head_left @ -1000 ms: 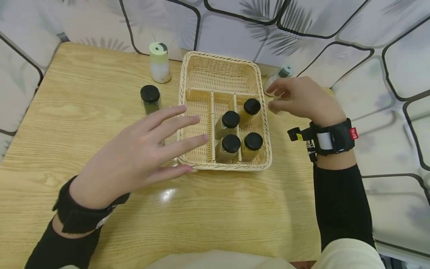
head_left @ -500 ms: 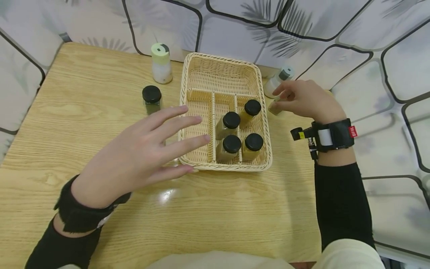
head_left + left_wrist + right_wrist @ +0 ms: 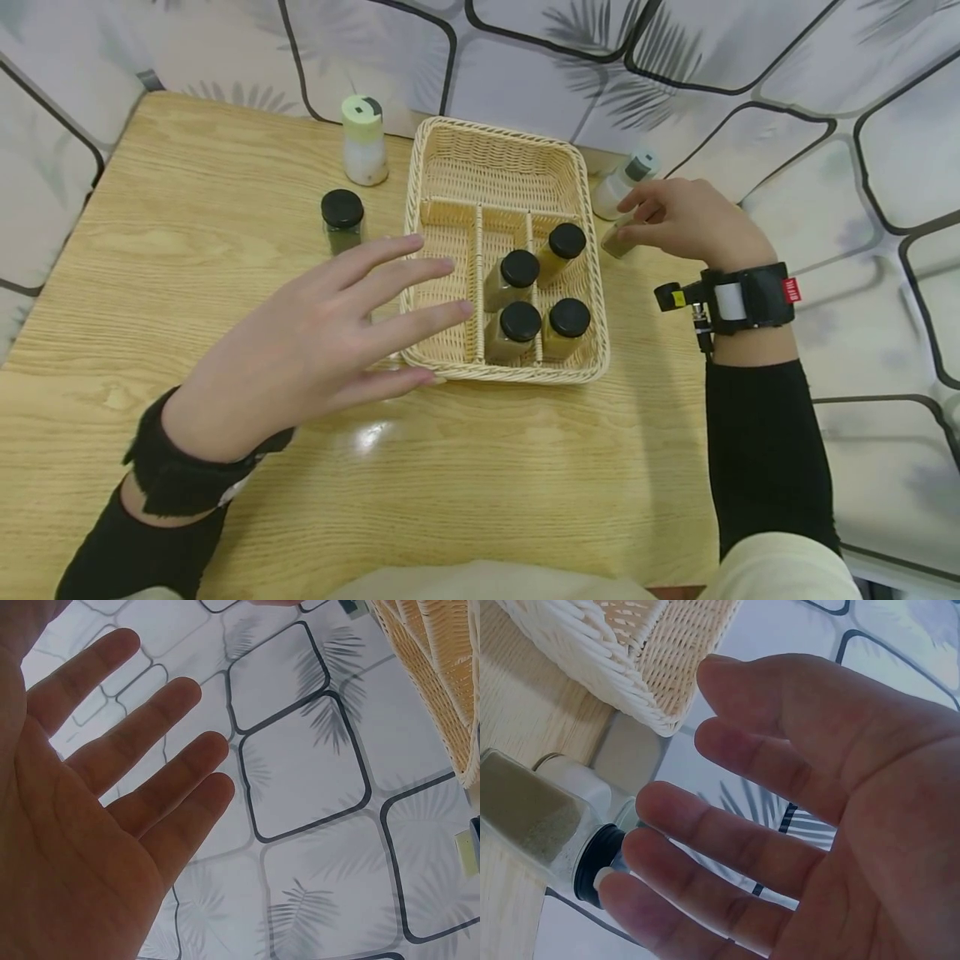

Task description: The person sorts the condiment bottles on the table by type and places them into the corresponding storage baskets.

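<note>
My left hand hovers with spread, straight fingers over the left edge of the wicker basket. In the left wrist view, its palm and fingers hold nothing. To the right of the basket, my right hand hangs with loosely bent fingers. Beside it stands a glass spice jar, partly hidden by the hand. The right wrist view shows this jar's pale brown powder and black lid. One fingertip is at the lid; I cannot tell whether it touches. No finger curls round the jar.
Several black-lidded spice jars stand in the basket's middle and right compartments. Left of the basket are a dark green jar and a white bottle with a light green top. Another white bottle stands behind my right hand, near the patterned wall covering.
My right hand has shifted slightly rightward, leaving more of the nearby jar and white bottle in sight. My left hand keeps nearly the same place over the basket's edge.
</note>
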`<action>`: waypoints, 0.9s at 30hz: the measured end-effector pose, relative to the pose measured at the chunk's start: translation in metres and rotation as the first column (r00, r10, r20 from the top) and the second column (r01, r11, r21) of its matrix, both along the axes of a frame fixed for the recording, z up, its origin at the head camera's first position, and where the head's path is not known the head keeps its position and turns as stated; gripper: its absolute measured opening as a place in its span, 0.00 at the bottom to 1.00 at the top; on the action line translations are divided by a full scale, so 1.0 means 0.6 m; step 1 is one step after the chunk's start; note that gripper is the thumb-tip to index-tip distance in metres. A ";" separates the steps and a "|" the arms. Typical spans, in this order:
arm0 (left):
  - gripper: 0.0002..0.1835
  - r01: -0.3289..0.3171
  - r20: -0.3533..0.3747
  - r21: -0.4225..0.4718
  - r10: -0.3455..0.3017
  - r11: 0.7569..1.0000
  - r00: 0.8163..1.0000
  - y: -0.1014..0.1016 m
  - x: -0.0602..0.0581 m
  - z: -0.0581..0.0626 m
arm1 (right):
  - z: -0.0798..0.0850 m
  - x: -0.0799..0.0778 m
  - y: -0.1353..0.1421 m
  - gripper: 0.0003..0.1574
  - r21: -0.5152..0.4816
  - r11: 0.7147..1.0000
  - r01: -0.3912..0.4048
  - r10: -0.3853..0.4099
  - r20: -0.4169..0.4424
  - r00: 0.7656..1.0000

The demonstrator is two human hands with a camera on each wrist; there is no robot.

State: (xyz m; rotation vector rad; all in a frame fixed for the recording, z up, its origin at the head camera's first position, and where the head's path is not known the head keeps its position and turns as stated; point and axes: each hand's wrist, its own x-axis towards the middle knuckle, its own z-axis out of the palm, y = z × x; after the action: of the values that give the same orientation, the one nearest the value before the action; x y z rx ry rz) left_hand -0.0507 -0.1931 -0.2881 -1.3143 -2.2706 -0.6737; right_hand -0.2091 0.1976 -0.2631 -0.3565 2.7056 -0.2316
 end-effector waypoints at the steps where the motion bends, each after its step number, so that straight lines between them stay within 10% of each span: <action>1: 0.32 0.002 -0.001 0.000 -0.002 1.000 1.000 0.000 -0.001 0.000 | 0.000 -0.001 0.000 0.32 0.001 1.000 0.001 -0.001 0.002 1.000; 27: 0.32 0.013 0.000 0.020 -0.013 1.000 1.000 0.001 -0.003 -0.004 | 0.004 -0.019 0.009 0.30 0.035 0.999 0.007 -0.007 0.016 1.000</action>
State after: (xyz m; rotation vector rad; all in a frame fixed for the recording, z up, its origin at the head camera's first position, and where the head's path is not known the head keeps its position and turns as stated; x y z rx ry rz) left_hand -0.0527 -0.1927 -0.2904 -1.3212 -2.2511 -0.6987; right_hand -0.2207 0.2028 -0.2605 -0.3335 2.6915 -0.1886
